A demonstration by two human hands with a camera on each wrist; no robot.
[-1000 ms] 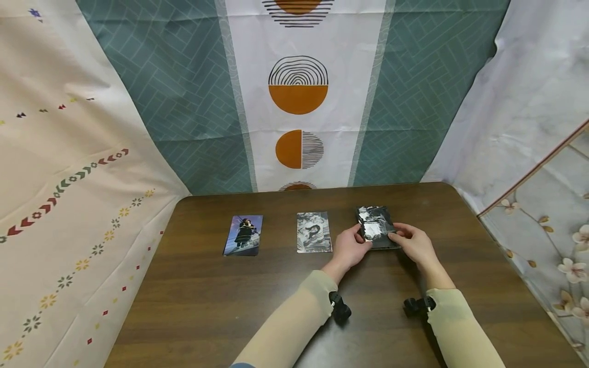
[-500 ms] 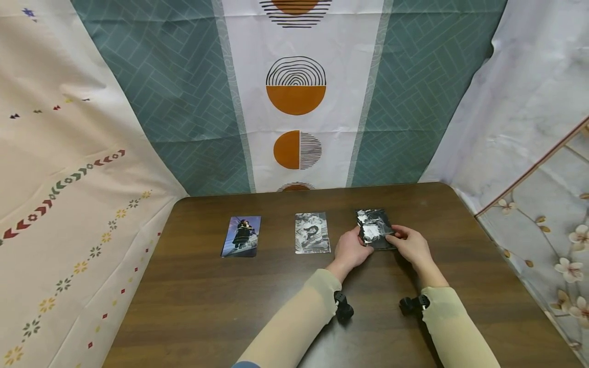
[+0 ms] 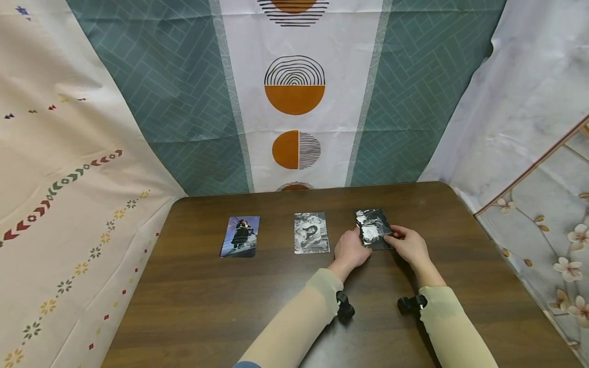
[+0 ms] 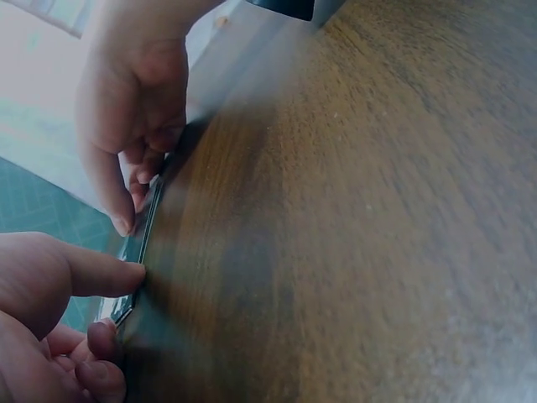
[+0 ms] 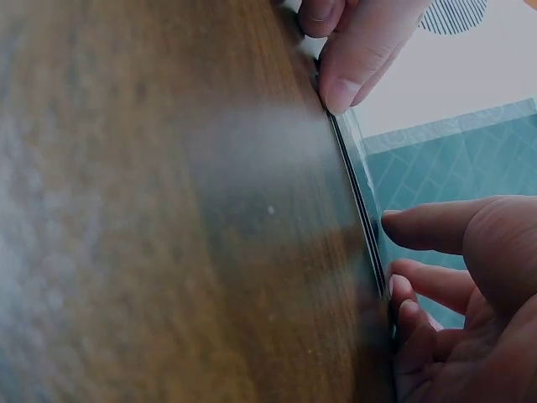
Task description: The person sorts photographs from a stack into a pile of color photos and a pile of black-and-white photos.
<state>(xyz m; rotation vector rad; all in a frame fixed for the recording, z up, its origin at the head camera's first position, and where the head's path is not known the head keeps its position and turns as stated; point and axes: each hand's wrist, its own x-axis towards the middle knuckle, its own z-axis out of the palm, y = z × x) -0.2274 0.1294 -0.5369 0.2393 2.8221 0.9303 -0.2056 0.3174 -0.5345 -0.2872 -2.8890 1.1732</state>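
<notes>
Two hands grasp one small stack of photo cards at the right end of a row on a brown table.

Left hand (image 3: 352, 249) pinches the left edge of the stack of photo cards (image 3: 374, 228) with curled fingertips (image 4: 127, 269); right hand (image 3: 408, 245) pinches the right edge the same way. The stack lies flat on the table (image 3: 230, 296), right of centre, slightly skewed. Left of it, near, lies a black-and-white photo (image 3: 311, 232); farther left, well apart, a colour photo (image 3: 240, 236). Patterned cloth backdrops (image 3: 294, 92) hang beyond the far table edge.
</notes>
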